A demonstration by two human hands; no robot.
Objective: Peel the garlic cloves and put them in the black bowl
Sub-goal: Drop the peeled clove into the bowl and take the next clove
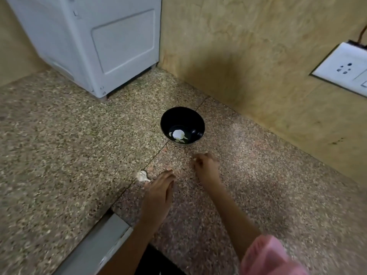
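Head view: right hand [206,167], perhaps pinching, near black bowl [178,117].

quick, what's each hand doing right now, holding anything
Left hand: open, fingers straight, holding nothing, beside the garlic piece.
Right hand: fingers curled, blurred; cannot tell whether it holds anything.
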